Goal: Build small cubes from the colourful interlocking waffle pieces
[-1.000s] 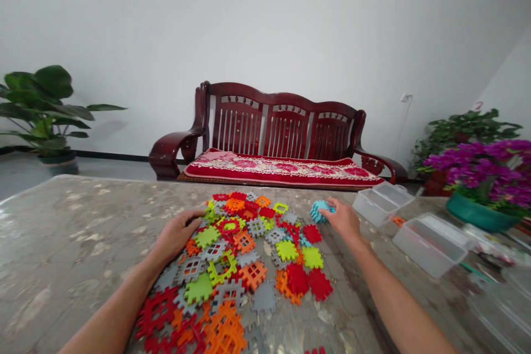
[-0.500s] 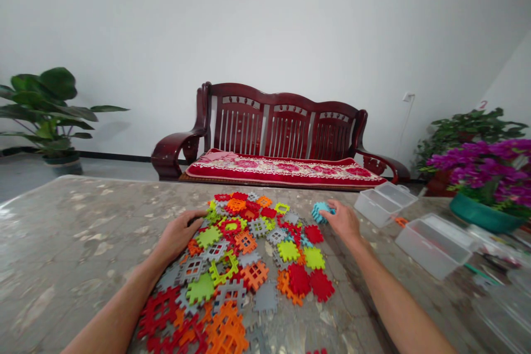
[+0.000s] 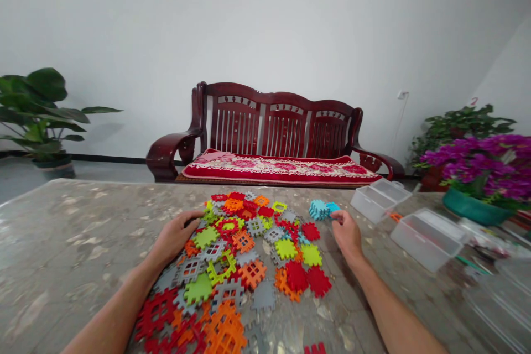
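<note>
A heap of interlocking plastic tiles point(image 3: 249, 254) in red, orange, green and grey covers the middle of the marbled table point(image 3: 74, 243). My left hand point(image 3: 176, 235) lies on the heap's left edge, fingers loosely bent over the tiles and gripping none that I can see. A small stack of blue tiles point(image 3: 321, 209) sits apart at the heap's far right. Just below that stack is my right hand point(image 3: 346, 230), fingertips close to it, fingers loosely apart and holding nothing.
Two clear plastic boxes point(image 3: 375, 199) point(image 3: 427, 232) with open lids stand to the right of the tiles. A teal pot of purple flowers point(image 3: 481, 177) stands at the table's right edge. Beyond the table are a dark wooden bench point(image 3: 274, 138) and a leafy plant point(image 3: 37, 116).
My right hand has let go of the blue stack and drawn back toward me; the stack stays on the table. My left hand has kept still on the heap.
</note>
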Available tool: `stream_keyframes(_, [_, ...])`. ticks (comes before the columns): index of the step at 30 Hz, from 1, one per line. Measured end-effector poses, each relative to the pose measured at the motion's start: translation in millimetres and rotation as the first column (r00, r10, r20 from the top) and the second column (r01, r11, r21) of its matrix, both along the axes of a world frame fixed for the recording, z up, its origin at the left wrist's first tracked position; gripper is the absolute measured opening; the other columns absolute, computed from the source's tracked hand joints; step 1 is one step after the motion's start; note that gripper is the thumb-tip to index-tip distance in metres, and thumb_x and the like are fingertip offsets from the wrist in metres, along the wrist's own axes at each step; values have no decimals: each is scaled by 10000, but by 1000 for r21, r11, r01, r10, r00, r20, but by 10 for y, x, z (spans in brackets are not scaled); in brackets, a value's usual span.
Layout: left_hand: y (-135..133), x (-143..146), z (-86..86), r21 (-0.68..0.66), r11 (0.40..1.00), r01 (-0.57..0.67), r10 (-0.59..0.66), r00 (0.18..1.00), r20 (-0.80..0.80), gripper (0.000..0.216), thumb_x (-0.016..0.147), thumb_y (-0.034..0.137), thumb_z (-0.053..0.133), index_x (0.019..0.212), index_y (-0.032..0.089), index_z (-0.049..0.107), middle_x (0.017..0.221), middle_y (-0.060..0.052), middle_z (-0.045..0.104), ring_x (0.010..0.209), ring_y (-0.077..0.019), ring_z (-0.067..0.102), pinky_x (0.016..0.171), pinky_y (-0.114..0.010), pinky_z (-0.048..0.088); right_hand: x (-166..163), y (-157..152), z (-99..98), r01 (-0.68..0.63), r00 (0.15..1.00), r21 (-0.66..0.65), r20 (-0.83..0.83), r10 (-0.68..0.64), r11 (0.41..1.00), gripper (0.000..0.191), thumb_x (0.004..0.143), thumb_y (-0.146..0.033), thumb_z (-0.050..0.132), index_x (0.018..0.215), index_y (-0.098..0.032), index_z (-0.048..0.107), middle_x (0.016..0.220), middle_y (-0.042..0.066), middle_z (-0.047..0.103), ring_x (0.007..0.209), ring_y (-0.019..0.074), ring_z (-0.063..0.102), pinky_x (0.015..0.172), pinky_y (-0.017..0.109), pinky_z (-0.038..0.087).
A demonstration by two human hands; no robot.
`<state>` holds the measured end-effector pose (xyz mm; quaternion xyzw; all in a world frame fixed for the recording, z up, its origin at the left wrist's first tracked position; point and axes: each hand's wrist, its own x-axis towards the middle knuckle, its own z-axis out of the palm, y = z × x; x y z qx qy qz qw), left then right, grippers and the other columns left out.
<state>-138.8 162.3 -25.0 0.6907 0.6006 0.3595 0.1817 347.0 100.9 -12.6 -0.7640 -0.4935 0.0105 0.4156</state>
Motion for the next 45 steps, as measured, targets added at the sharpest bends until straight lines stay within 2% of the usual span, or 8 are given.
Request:
stream_keyframes(3, [3, -2, -5, -4, 1000, -9, 9, 1000, 5, 443, 775, 500, 496, 1035, 248, 749, 1124, -44, 767, 1066, -263, 679, 1016, -373, 492, 33, -37, -128, 2, 1000, -43, -28, -3, 999, 265, 713, -143, 487, 911, -263, 615, 952, 5, 747, 898, 193, 691, 824, 300, 499])
stream_keyframes(8, [9, -6, -9, -1, 1000, -3, 3, 1000, -15, 444, 782, 493, 489, 1045, 251, 752, 1143, -44, 762, 1071, -263, 678, 1024, -370, 485, 58, 14, -209, 7, 999, -106, -33, -11, 994, 240, 717, -132, 505, 904, -256, 591, 988, 35, 749, 942, 210, 705, 837, 314, 507])
stream_keyframes(13, [11, -5, 0, 3, 1000, 1, -1, 1000, -17, 458, 780, 499, 491, 1060, 248, 752, 1147, -45, 762, 1073, -262, 680, 1024, -370, 488, 54, 83, -262, -19, 999, -76, -40, 16, 997, 276, 709, -124, 495, 928, -264, 588, 996, 26, 747, 991, 212, 703, 882, 330, 514])
stream_keyframes(19, [4, -1, 14, 8, 1000, -7, 7, 1000, -23, 454, 779, 503, 485, 1035, 243, 755, 1127, -55, 766, 1060, -267, 686, 1005, -375, 499, 11, 128, -221, -16, 1000, -104, -20, 15, 994, 312, 711, -127, 485, 964, -253, 617, 1048, 55, 743, 1010, 232, 697, 886, 345, 516])
stream_keyframes(26, [-3, 7, 25, -8, 1000, -10, 10, 999, -33, 463, 772, 487, 488, 1050, 232, 756, 1132, -51, 766, 1055, -267, 683, 1017, -381, 497, -18, 143, -174, 1, 1000, -154, -19, -4, 988, 347, 718, -111, 479, 993, -257, 632, 1074, 37, 740, 1007, 220, 694, 881, 332, 502])
stream_keyframes(32, [13, -15, -6, 0, 1000, -2, 2, 999, -36, 467, 787, 490, 481, 1068, 231, 750, 1137, -59, 761, 1067, -272, 682, 1010, -388, 497, -20, 143, -186, 2, 1000, -134, -21, -5, 991, 361, 715, -114, 498, 1001, -280, 641, 1057, 10, 743, 995, 209, 694, 855, 309, 505])
stream_keyframes(38, [18, -11, -6, 4, 1000, 10, -9, 1000, -22, 458, 792, 484, 481, 1057, 226, 751, 1132, -59, 761, 1059, -273, 685, 1012, -396, 495, -34, 150, -163, 1, 999, -163, -40, -7, 987, 379, 713, -118, 486, 1032, -256, 639, 1099, 39, 737, 1017, 228, 691, 869, 332, 505])
stream_keyframes(45, [0, 8, 9, 19, 1000, -7, 7, 1000, -2, 453, 782, 473, 489, 1043, 214, 752, 1113, -64, 765, 1046, -262, 688, 1016, -385, 496, -40, 158, -174, -27, 997, -128, -75, 17, 991, 352, 692, -100, 473, 969, -266, 610, 1050, 20, 747, 1012, 209, 690, 904, 328, 494])
